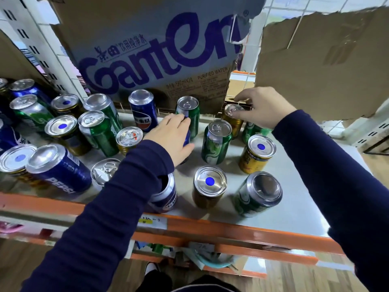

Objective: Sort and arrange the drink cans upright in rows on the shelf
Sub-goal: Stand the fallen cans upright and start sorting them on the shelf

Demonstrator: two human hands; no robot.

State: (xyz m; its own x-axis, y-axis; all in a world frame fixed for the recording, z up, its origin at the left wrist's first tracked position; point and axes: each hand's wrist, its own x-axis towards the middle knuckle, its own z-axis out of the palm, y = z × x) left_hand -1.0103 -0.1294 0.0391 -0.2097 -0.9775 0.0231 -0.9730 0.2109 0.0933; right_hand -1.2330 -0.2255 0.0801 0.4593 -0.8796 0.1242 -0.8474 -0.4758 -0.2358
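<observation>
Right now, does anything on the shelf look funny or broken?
Yes. The green can at the shelf's front right stands upside down, dished bottom up. The Ganten cardboard box behind has a ragged, torn edge.

Cardboard box (151,51) printed "Ganten" in purple, upright at the back, torn plain cardboard sheet (315,66) to its right, white slotted upright (31,45) at left, white tiled wall (294,5) behind, wooden floor (294,279) below.

Bright, even overhead light fell on the shelf (294,207); can lids (261,146) glared white and shadows were soft. Wide-angle distortion bent the edges, and the near sleeves (94,228) blurred slightly.
</observation>
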